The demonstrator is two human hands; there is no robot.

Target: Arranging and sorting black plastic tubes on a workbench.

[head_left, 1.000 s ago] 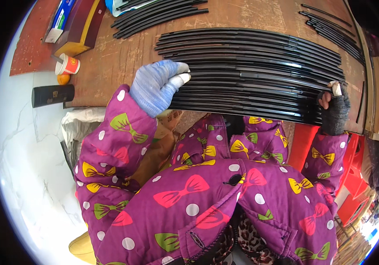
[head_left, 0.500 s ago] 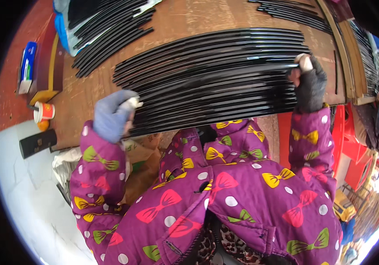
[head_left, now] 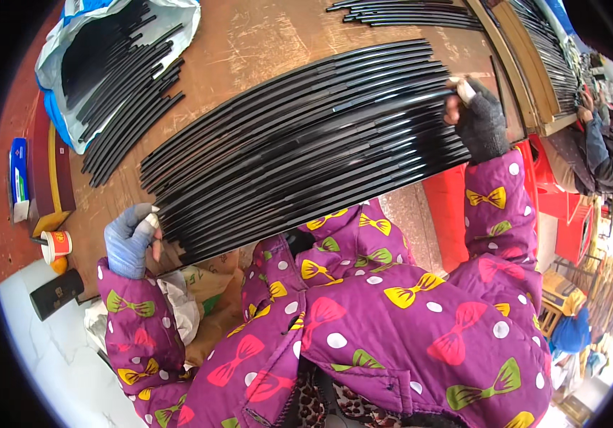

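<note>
Two hands: both rested at the ends of one wide row of long black strips that lay side by side on the brown wooden tabletop.
Left hand: wore a pale blue glove; its fingers curled against the near left ends of the strips, by the tabletop edge. Whether the grip was truly clenched on a strip could not be told.
Right hand: wore a dark fingerless glove; bare fingertips pinched the far right end of one strip in the upper part of the row, so the grip was closed on that strip.
Strips: thin, glossy, bowed by the lens, running from lower left to upper right, touching one another across the whole row.
Sleeves: purple, dotted white, with coloured bows.
Bag: white and blue, at the upper left, open, with shorter black strips spilling from it onto the tabletop.
Far bundle: more black strips at the top edge, well apart from the row.
Paper cup: red and white, at the left tabletop edge, near the left hand.
Blue box: flat, lying further left.
Another person: in a dark jacket at the right rim, beside more strips.
Red stool: under the right forearm.
</note>
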